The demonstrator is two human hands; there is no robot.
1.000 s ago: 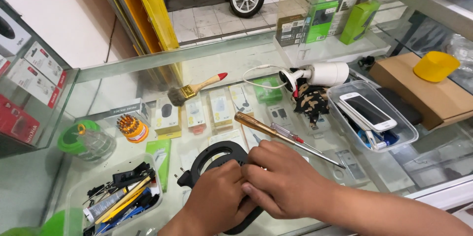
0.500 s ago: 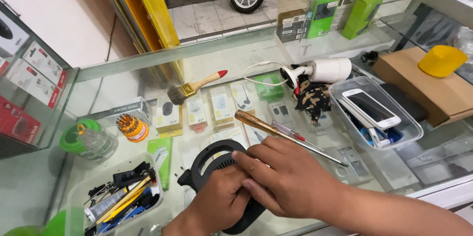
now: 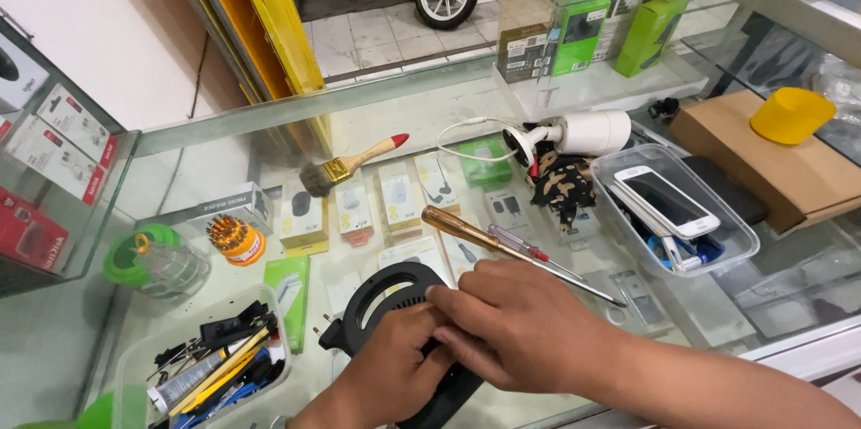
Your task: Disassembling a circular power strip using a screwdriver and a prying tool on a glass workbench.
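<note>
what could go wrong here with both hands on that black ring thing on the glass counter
Both the left hand and right hand press on the black ring-shaped device atop the glass counter; hard pressure might stress the glass. The long screwdriver lies right beside the right hand, so a nudge could roll it. The tool tub sits near the left wrist and could get knocked.

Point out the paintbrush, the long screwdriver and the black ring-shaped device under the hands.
paintbrush (image 3: 334, 172), head view, on the metal ferrule.
long screwdriver (image 3: 462, 227), head view, on the amber handle.
black ring-shaped device (image 3: 381, 293), head view, on the upper left of the ring.
</note>
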